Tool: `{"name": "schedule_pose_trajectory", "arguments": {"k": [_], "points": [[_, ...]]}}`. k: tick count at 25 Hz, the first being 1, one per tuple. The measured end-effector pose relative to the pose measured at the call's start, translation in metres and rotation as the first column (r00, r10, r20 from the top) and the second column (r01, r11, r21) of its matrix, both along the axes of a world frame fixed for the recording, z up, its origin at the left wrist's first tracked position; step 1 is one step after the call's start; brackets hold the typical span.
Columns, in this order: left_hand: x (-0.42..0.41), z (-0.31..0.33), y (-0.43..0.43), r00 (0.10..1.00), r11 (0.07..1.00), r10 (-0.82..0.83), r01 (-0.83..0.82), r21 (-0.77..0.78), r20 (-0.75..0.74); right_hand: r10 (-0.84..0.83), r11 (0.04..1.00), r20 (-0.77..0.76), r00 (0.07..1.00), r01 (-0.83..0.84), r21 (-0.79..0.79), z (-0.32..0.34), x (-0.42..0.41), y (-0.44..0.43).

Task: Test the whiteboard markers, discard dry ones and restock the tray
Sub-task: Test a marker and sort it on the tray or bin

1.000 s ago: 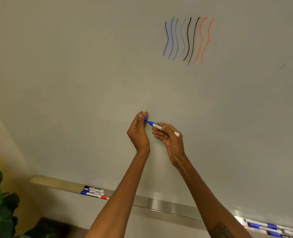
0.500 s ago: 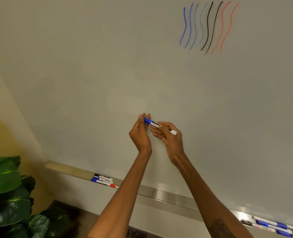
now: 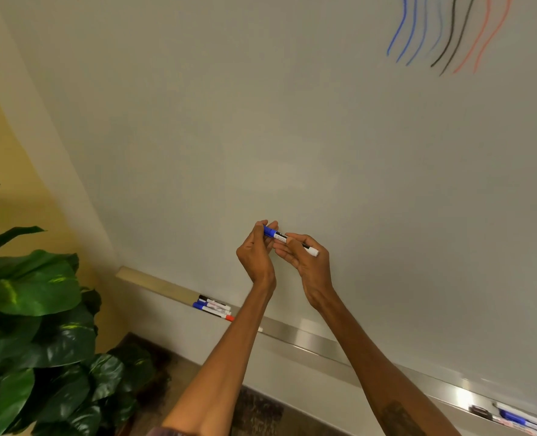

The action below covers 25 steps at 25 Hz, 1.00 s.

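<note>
Both hands are raised in front of the whiteboard (image 3: 292,136), holding one blue marker (image 3: 279,236) between them. My right hand (image 3: 305,259) grips its white barrel; the white rear end sticks out to the right. My left hand (image 3: 256,251) pinches the blue cap end. The cap sits on the marker. Wavy test strokes (image 3: 449,36) in blue, black and red mark the board at the top right. A metal tray (image 3: 308,338) runs along the board's lower edge.
Three markers (image 3: 213,306) with black, blue and red caps lie at the tray's left end. More markers (image 3: 525,420), mostly blue, lie at its far right. A large green plant (image 3: 34,325) stands at the lower left against a yellow wall.
The cap has gone onto the blue marker's tip. The view has swung left and down, so the test strokes slid to the upper right and the plant came into view.
</note>
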<state>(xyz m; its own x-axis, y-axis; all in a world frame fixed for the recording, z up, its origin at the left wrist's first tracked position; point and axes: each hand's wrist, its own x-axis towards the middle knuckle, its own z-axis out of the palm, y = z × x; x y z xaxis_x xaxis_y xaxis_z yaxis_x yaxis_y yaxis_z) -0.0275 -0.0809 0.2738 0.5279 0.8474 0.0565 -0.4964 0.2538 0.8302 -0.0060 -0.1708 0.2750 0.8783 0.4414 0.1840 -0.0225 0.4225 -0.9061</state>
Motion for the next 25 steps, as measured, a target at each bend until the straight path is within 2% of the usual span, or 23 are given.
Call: {"name": "schedule_pose_trajectory", "arguments": {"k": [9, 15, 20, 22, 25], "points": [[-0.041, -0.049, 0.049, 0.998, 0.999, 0.022, -0.024, -0.027, -0.058, 0.113, 0.993, -0.222, 0.968, -0.105, 0.045, -0.044, -0.031, 0.05], [-0.067, -0.091, 0.078, 0.986, 0.993, 0.072, -0.084, -0.077, -0.151, 0.221, 0.955, -0.289, 0.931, -0.266, -0.128, -0.083, -0.043, 0.071], [-0.097, -0.13, 0.104, 0.957, 0.987, 0.052, -0.092, -0.13, -0.287, 0.197, 0.954, -0.414, 0.889, -0.271, -0.128, -0.129, -0.055, 0.073], [-0.111, -0.155, 0.112, 0.931, 0.979, -0.008, -0.068, -0.195, -0.365, 0.214, 0.943, -0.47, 0.856, -0.307, -0.129, -0.15, -0.062, 0.076], [-0.132, -0.196, 0.125, 0.832, 0.956, -0.1, -0.071, -0.284, -0.546, 0.192, 0.914, -0.552, 0.811, -0.353, -0.2, -0.188, -0.072, 0.084]]}}
